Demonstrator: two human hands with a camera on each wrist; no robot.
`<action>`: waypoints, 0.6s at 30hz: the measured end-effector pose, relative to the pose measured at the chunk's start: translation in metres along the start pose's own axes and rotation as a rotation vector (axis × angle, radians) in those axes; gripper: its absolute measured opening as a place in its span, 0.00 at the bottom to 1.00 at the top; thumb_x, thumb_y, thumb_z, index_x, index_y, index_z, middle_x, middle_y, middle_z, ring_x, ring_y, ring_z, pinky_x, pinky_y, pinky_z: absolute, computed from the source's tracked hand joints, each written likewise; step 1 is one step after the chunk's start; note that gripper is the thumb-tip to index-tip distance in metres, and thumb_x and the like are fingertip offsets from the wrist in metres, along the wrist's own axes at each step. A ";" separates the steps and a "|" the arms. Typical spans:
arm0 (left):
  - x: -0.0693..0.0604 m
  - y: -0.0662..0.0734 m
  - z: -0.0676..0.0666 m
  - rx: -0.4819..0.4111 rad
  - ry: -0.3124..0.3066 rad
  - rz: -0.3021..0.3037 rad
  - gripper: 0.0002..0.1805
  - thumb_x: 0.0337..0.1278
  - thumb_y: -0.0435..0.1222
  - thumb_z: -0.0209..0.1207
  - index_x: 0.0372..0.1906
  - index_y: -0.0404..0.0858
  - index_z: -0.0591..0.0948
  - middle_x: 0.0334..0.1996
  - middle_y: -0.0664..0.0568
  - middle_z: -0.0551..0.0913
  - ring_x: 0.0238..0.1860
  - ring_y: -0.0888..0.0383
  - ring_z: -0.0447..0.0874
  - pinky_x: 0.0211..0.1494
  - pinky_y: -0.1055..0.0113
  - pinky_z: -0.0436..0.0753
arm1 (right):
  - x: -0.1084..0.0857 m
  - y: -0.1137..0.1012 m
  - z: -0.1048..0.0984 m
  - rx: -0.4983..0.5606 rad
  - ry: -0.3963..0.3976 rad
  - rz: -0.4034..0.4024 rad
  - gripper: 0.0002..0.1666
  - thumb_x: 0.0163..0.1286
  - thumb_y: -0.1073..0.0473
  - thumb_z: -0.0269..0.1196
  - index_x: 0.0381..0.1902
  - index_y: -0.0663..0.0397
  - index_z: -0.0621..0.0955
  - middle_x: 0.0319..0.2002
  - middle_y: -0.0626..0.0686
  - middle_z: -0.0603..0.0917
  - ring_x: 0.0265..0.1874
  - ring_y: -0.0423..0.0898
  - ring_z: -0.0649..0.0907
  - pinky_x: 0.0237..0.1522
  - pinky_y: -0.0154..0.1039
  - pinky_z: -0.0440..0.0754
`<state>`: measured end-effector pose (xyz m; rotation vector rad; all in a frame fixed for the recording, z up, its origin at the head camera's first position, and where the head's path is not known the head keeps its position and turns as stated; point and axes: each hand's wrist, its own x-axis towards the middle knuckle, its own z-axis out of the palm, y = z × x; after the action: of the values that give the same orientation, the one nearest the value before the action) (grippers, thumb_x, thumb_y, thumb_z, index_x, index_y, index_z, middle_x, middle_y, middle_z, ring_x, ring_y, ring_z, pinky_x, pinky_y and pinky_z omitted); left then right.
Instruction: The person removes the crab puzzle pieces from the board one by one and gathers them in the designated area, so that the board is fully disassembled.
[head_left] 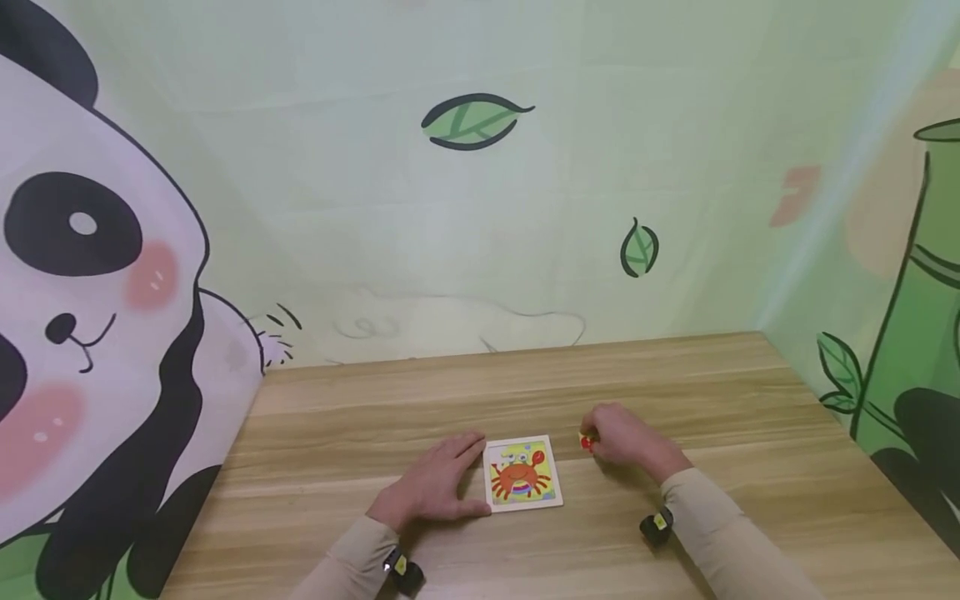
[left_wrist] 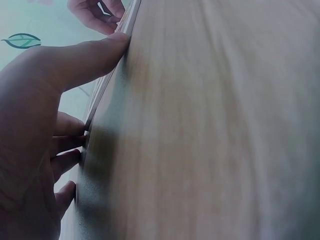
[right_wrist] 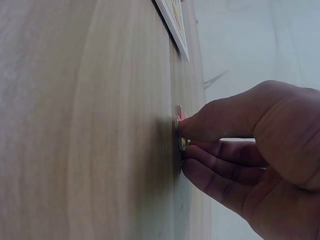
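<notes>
A small square crab jigsaw puzzle in a pale frame [head_left: 557, 479] lies flat on the table, with a pale patch at the upper left of its picture. My left hand [head_left: 431, 483] rests at its left side, thumb touching the lower left corner and fingers reaching the upper left one. In the left wrist view, the thumb presses against the frame's edge [left_wrist: 100, 92]. To the right of the puzzle, my right hand [head_left: 622, 437] pinches a small red and yellow puzzle piece [head_left: 586, 442] at the tabletop. Fingers partly cover this piece [right_wrist: 181, 114] in the right wrist view.
The wood-grain table [head_left: 450, 400] extends around both hands. Behind it hangs a pale green backdrop [head_left: 337, 192] with printed leaves, a large panda [head_left: 172, 350] at left and bamboo [head_left: 900, 358] at right.
</notes>
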<state>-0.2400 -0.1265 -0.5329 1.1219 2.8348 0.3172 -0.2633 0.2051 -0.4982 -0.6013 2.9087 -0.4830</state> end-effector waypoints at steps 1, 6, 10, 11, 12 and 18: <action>0.000 0.000 0.000 0.004 0.000 -0.002 0.56 0.50 0.69 0.56 0.75 0.36 0.59 0.75 0.45 0.59 0.74 0.48 0.58 0.77 0.52 0.60 | 0.000 -0.001 0.000 0.005 -0.002 0.006 0.12 0.51 0.71 0.67 0.36 0.58 0.86 0.30 0.49 0.84 0.30 0.43 0.79 0.37 0.41 0.82; -0.001 0.000 0.000 0.006 -0.002 -0.005 0.56 0.50 0.69 0.56 0.75 0.36 0.59 0.75 0.46 0.59 0.74 0.48 0.57 0.77 0.53 0.60 | 0.001 -0.002 0.000 0.000 -0.007 0.012 0.12 0.51 0.71 0.67 0.35 0.58 0.85 0.29 0.49 0.83 0.29 0.43 0.78 0.35 0.41 0.82; -0.001 0.000 0.000 -0.002 -0.005 -0.010 0.56 0.51 0.69 0.56 0.75 0.36 0.58 0.75 0.46 0.58 0.75 0.48 0.57 0.77 0.53 0.59 | 0.001 -0.001 0.001 -0.001 0.000 0.007 0.10 0.51 0.71 0.67 0.34 0.56 0.85 0.27 0.48 0.82 0.28 0.42 0.77 0.34 0.40 0.81; -0.001 0.000 0.000 -0.004 -0.006 -0.012 0.56 0.51 0.69 0.56 0.75 0.36 0.58 0.75 0.46 0.58 0.75 0.48 0.57 0.77 0.53 0.59 | 0.001 -0.001 0.001 0.000 0.003 0.006 0.10 0.51 0.71 0.66 0.33 0.56 0.85 0.27 0.47 0.82 0.27 0.42 0.77 0.33 0.40 0.81; -0.001 0.000 0.000 -0.004 -0.008 -0.015 0.56 0.51 0.69 0.55 0.75 0.37 0.58 0.75 0.46 0.58 0.75 0.49 0.57 0.77 0.53 0.59 | 0.001 -0.001 0.002 0.000 0.005 0.003 0.10 0.51 0.71 0.66 0.33 0.56 0.85 0.26 0.47 0.81 0.27 0.42 0.76 0.33 0.40 0.80; -0.001 0.000 0.000 0.004 -0.014 -0.018 0.56 0.50 0.70 0.55 0.75 0.37 0.58 0.75 0.47 0.58 0.75 0.49 0.56 0.77 0.54 0.60 | 0.000 0.000 0.002 0.006 0.004 0.005 0.11 0.52 0.72 0.65 0.34 0.57 0.85 0.27 0.47 0.81 0.28 0.43 0.76 0.35 0.41 0.81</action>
<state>-0.2394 -0.1269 -0.5327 1.0937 2.8334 0.3013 -0.2632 0.2043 -0.5005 -0.5924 2.9109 -0.4921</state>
